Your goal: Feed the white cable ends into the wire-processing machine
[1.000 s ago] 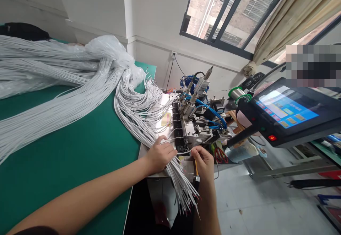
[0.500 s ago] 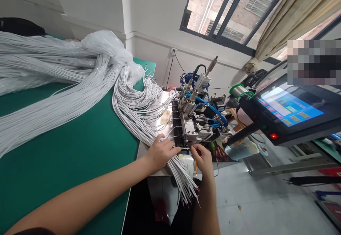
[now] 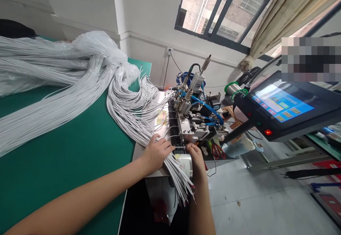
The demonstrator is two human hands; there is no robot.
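Observation:
A single white cable (image 3: 180,147) stretches between my two hands at the near end of the machine (image 3: 186,121). My left hand (image 3: 158,152) pinches it on the left while resting over a bundle of white cables (image 3: 176,173). The loose ends of that bundle, some with red tips, hang past the table edge. My right hand (image 3: 195,154) has thumb and finger closed at the cable's right end; the tip itself is hidden. Several more cables run side by side into the black strip (image 3: 173,119) along the machine's front.
More white cables (image 3: 66,103), partly in clear plastic (image 3: 98,47), lie on the green table (image 3: 80,142). A lit touchscreen (image 3: 283,100) stands at the right, near a wire spool (image 3: 234,90). Red-handled scissors (image 3: 217,151) lie beside the machine. A blurred person is behind the screen.
The view has shifted slightly, so the scene sits a little further left. My right hand has turned a little at the cable's end; my left hand keeps its place on the bundle.

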